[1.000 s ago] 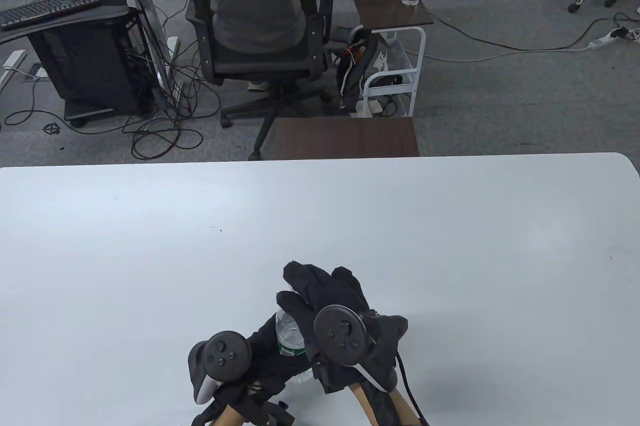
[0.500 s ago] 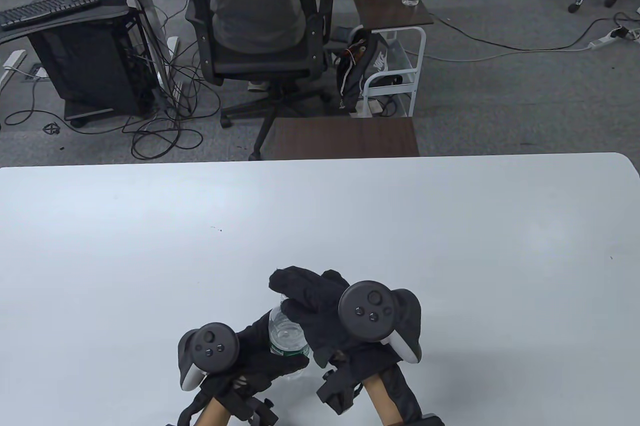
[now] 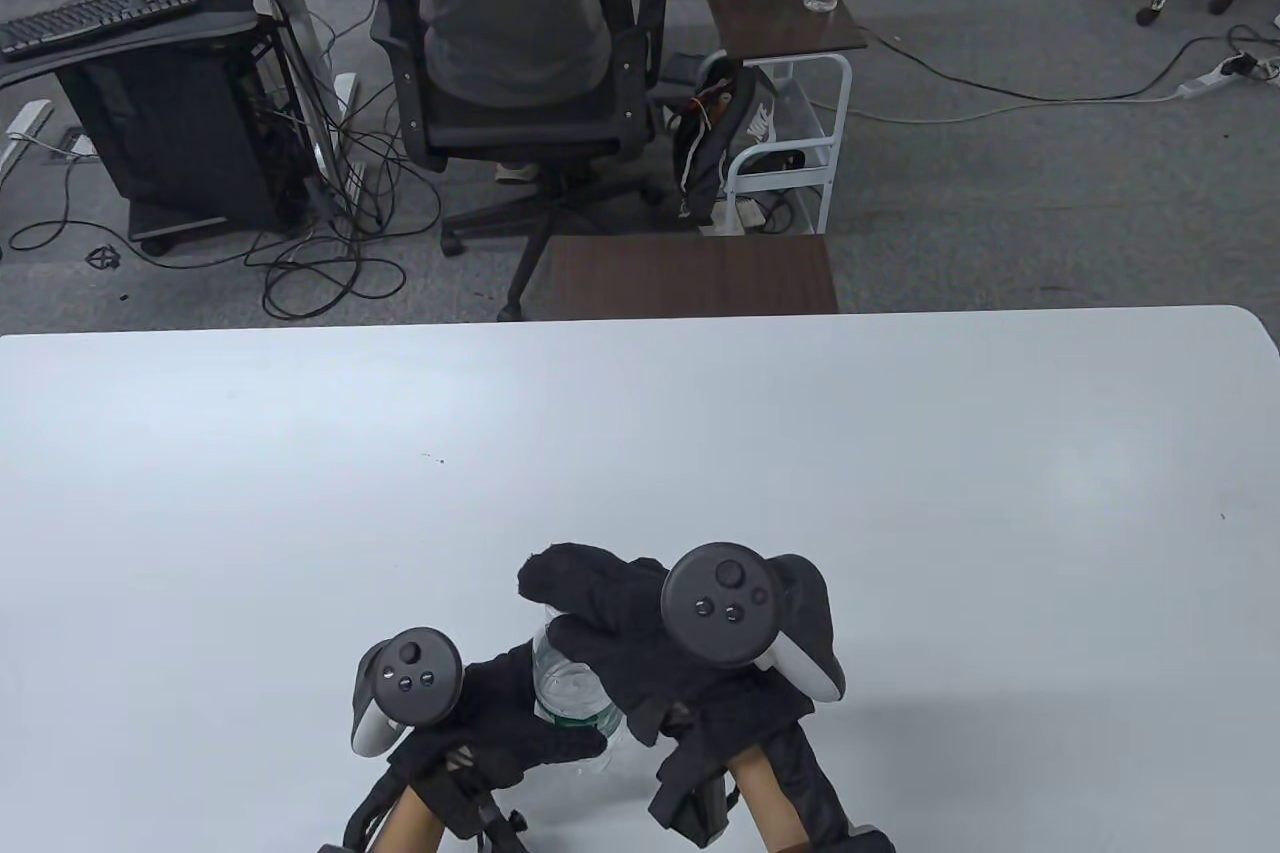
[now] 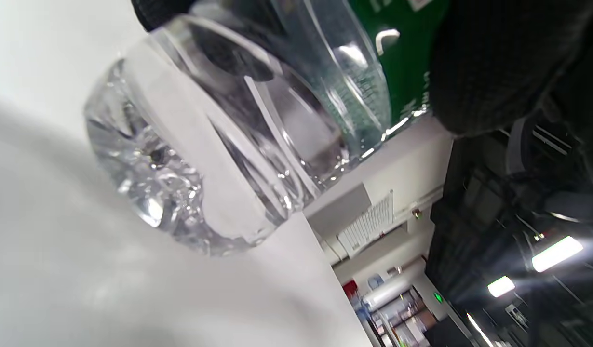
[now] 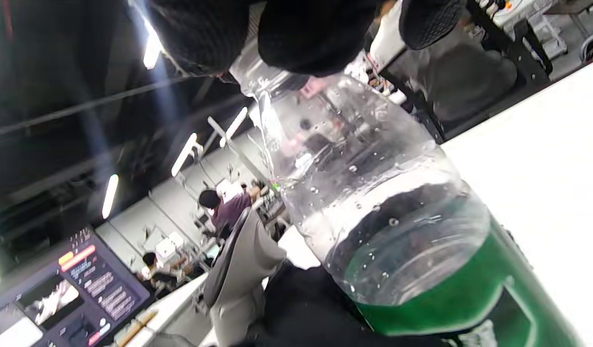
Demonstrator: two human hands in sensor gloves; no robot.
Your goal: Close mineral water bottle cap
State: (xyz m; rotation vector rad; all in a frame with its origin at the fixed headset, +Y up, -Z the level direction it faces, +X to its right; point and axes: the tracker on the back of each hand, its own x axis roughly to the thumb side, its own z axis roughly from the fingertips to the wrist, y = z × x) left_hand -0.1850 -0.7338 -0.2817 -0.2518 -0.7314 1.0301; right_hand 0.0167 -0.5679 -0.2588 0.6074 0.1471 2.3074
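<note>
A: Where is the bottle (image 3: pixel 572 688)?
B: Near edge of the white table (image 3: pixel 640 453), about 6 o'clock in the table view. Clear plastic, green label band; only a slice of its shoulder shows between the two gloves.

A: Left hand (image 3: pixel 500 718)?
B: Wrapped round the body at the label, from 9 o'clock. In the left wrist view a gloved finger (image 4: pixel 489 67) lies across the green label and the base sits on the tabletop.

A: Right hand (image 3: pixel 625 628)?
B: Draped over the top from 3 o'clock. In the right wrist view the fingertips (image 5: pixel 306 33) close round the neck.

A: And the cap?
B: Hidden under those fingers in every view. Cannot tell whether it is seated or how far it is turned.

A: Anything cut off?
B: Both forearms leave the bottom edge.
</note>
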